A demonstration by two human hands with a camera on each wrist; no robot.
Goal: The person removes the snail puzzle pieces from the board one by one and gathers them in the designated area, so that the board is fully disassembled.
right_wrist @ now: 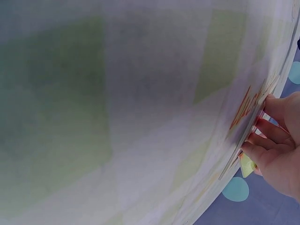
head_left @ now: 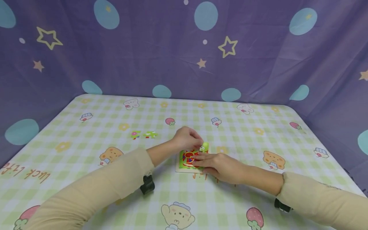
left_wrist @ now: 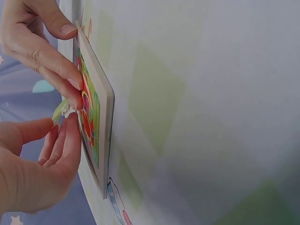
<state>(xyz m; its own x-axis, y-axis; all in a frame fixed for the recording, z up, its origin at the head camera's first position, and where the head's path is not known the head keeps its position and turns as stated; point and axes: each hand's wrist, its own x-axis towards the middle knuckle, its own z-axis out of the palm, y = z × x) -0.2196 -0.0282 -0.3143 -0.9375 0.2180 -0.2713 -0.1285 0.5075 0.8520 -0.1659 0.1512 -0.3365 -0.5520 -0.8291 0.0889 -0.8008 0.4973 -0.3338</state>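
Note:
A small square jigsaw puzzle board (head_left: 180, 170) with a pale rim and a red, blue and green picture lies on the table before me. My left hand (head_left: 187, 139) is over its far side, thumb and fingertips pinching a green puzzle piece (left_wrist: 60, 110) that stands tilted at the board. My right hand (head_left: 225, 166) rests on the right part of the board, its extended fingers (left_wrist: 61, 63) on the picture and its thumb at the near edge. Those fingers cover part of the picture. In the right wrist view, a bit of the green piece (right_wrist: 247, 166) shows beyond the fingertips.
Two loose green puzzle pieces, one with a pink flower (head_left: 135, 134) and one with white marks (head_left: 150, 134), lie left of the board. A checked cloth with printed cartoons covers the table (head_left: 230, 127). Behind it hangs a purple curtain (head_left: 172, 48).

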